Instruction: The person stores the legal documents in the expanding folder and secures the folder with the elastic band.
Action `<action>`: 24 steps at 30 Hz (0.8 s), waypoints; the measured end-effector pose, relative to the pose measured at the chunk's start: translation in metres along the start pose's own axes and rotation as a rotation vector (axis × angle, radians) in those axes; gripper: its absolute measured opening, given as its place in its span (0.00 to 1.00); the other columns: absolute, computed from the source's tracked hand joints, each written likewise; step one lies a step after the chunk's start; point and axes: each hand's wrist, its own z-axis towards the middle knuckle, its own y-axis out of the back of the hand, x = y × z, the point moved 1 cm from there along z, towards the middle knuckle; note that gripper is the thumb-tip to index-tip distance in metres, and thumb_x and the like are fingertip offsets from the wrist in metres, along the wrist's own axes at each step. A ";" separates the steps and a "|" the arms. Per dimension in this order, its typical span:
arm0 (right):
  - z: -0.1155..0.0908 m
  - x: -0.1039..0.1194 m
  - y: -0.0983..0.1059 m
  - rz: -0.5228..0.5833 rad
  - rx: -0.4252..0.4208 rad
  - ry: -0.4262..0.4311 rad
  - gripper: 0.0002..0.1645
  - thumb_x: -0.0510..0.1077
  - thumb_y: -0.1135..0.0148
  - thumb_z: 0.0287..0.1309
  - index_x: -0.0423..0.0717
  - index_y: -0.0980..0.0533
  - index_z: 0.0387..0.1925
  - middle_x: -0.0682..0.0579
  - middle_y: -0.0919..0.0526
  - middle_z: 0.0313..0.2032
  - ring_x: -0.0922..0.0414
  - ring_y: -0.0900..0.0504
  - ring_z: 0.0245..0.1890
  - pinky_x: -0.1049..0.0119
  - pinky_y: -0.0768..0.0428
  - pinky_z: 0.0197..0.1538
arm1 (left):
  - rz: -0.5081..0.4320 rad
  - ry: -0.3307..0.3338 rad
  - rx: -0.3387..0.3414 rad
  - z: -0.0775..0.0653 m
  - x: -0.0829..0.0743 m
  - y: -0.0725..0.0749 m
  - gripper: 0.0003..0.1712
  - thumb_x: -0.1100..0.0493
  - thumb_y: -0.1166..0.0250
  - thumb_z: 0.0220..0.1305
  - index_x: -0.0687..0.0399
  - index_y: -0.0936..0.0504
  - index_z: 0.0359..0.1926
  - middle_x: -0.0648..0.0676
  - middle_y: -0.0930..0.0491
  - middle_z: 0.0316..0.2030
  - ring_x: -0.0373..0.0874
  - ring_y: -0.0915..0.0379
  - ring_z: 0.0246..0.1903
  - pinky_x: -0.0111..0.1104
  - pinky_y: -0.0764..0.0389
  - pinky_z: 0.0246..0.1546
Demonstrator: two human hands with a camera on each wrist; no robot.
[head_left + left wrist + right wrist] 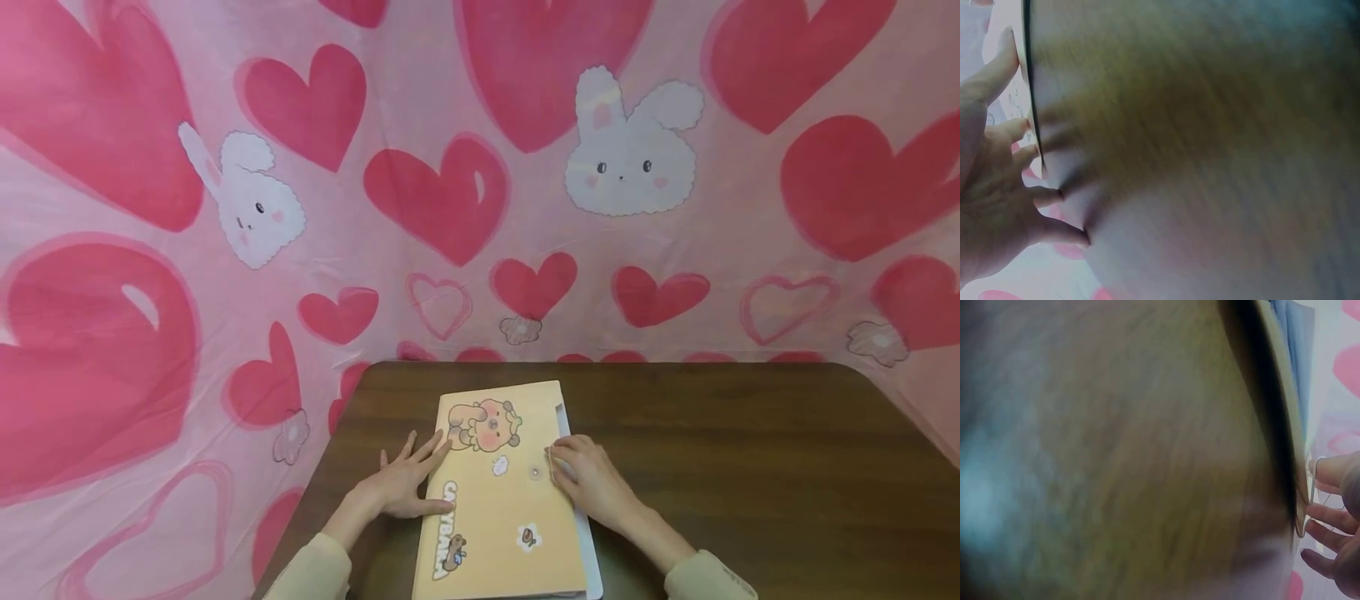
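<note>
A yellow file folder (483,508) with capybara pictures lies closed on the table, its pale inner sheets showing along the right edge. My left hand (405,483) is spread over its left edge, fingers straight; in the left wrist view the thumb (1004,65) touches the folder while two fingertips reach the table. At the folder's right edge, my right hand (592,483) pinches a thin white cord (551,462) with curled fingers. The right wrist view shows this cord (1314,481) looped by the fingertips. Left of that hand is a small round button (536,472) on the cover.
The dark wooden table (735,475) extends right of the folder and behind it. A pink cloth (420,108) printed with hearts and rabbits hangs behind the table and along its left side.
</note>
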 end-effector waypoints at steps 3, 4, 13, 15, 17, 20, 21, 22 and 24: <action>0.000 0.003 -0.001 -0.057 0.028 0.005 0.14 0.34 0.21 0.59 0.39 0.11 0.48 0.43 0.10 0.50 0.43 0.16 0.56 0.38 0.18 0.59 | 0.018 0.008 0.007 0.001 -0.001 -0.001 0.62 0.28 0.27 0.66 0.47 0.45 0.89 0.56 0.53 0.90 0.76 0.63 0.86 0.89 0.56 0.70; 0.000 0.004 -0.001 -0.075 0.034 0.015 0.14 0.35 0.20 0.59 0.40 0.11 0.48 0.43 0.10 0.50 0.44 0.16 0.56 0.39 0.19 0.58 | 0.019 0.008 0.007 0.001 -0.001 -0.002 0.63 0.28 0.27 0.66 0.47 0.45 0.89 0.56 0.53 0.90 0.76 0.63 0.86 0.89 0.56 0.70; 0.003 0.012 -0.012 -0.216 0.056 0.108 0.14 0.38 0.19 0.58 0.46 0.14 0.45 0.46 0.11 0.49 0.45 0.17 0.54 0.38 0.20 0.59 | -0.007 -0.009 -0.001 0.001 0.001 -0.002 0.63 0.25 0.28 0.65 0.47 0.44 0.89 0.56 0.51 0.90 0.77 0.63 0.86 0.91 0.59 0.68; 0.004 0.015 -0.014 -0.261 0.059 0.116 0.13 0.40 0.19 0.59 0.49 0.15 0.43 0.48 0.12 0.48 0.46 0.17 0.53 0.39 0.21 0.59 | -0.006 0.003 -0.001 0.002 0.001 -0.002 0.63 0.27 0.27 0.65 0.47 0.44 0.89 0.56 0.52 0.90 0.76 0.64 0.86 0.90 0.58 0.69; 0.005 0.017 -0.016 -0.308 0.050 0.132 0.12 0.41 0.18 0.58 0.51 0.15 0.42 0.50 0.13 0.47 0.48 0.17 0.50 0.41 0.22 0.58 | 0.005 0.008 -0.002 0.002 0.001 -0.003 0.62 0.28 0.26 0.65 0.47 0.44 0.89 0.56 0.52 0.90 0.76 0.63 0.86 0.90 0.57 0.69; 0.007 0.019 -0.020 -0.396 0.011 0.187 0.12 0.44 0.17 0.57 0.54 0.14 0.40 0.53 0.13 0.44 0.51 0.16 0.42 0.44 0.22 0.55 | 0.017 0.018 -0.003 0.002 0.001 -0.003 0.62 0.30 0.25 0.65 0.46 0.44 0.89 0.56 0.52 0.90 0.76 0.62 0.86 0.90 0.56 0.69; 0.008 0.018 -0.021 -0.427 -0.005 0.205 0.12 0.45 0.16 0.56 0.56 0.13 0.39 0.55 0.13 0.44 0.52 0.16 0.40 0.45 0.23 0.54 | 0.020 0.019 -0.005 0.002 0.001 -0.003 0.62 0.30 0.25 0.65 0.46 0.44 0.89 0.56 0.51 0.90 0.76 0.62 0.86 0.90 0.55 0.69; 0.009 0.019 -0.022 -0.453 -0.021 0.223 0.12 0.45 0.16 0.55 0.56 0.13 0.38 0.55 0.13 0.43 0.53 0.16 0.37 0.46 0.23 0.53 | 0.024 0.020 -0.006 0.002 0.000 -0.003 0.62 0.30 0.25 0.65 0.46 0.44 0.89 0.56 0.51 0.90 0.76 0.62 0.86 0.90 0.55 0.69; 0.011 0.019 -0.023 -0.494 -0.037 0.256 0.11 0.46 0.15 0.54 0.57 0.13 0.36 0.57 0.13 0.41 0.55 0.15 0.34 0.49 0.23 0.51 | 0.026 0.021 -0.008 0.003 0.001 -0.004 0.62 0.30 0.25 0.65 0.46 0.44 0.89 0.55 0.51 0.90 0.76 0.61 0.86 0.90 0.55 0.69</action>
